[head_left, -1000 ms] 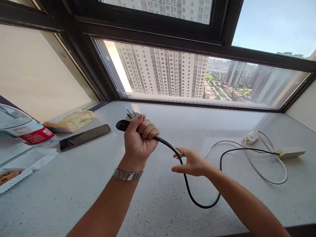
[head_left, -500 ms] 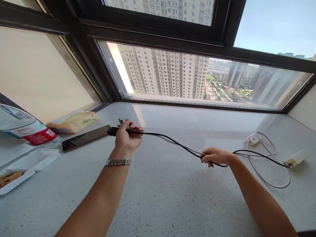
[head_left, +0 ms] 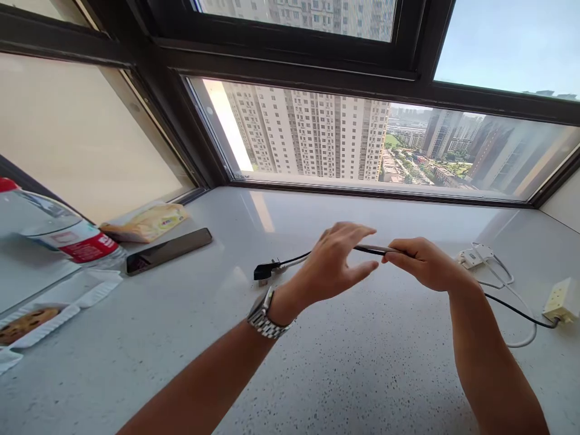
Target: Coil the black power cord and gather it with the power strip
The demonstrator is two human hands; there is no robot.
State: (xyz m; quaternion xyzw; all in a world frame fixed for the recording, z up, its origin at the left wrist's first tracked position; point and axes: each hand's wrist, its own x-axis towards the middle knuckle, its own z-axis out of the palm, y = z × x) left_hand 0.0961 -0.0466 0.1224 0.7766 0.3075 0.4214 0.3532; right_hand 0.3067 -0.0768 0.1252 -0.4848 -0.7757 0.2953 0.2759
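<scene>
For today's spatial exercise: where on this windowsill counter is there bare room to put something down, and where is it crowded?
Bare counter lies in front of both hands, and between the plug and the phone. The strip under the window is free too. Crowded: the far left with bottle and tray, and the right corner with white cable and socket block.

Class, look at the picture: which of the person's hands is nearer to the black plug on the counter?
Left. The left hand hovers just right of the black plug; the right hand pinches the cable farther right.
</scene>
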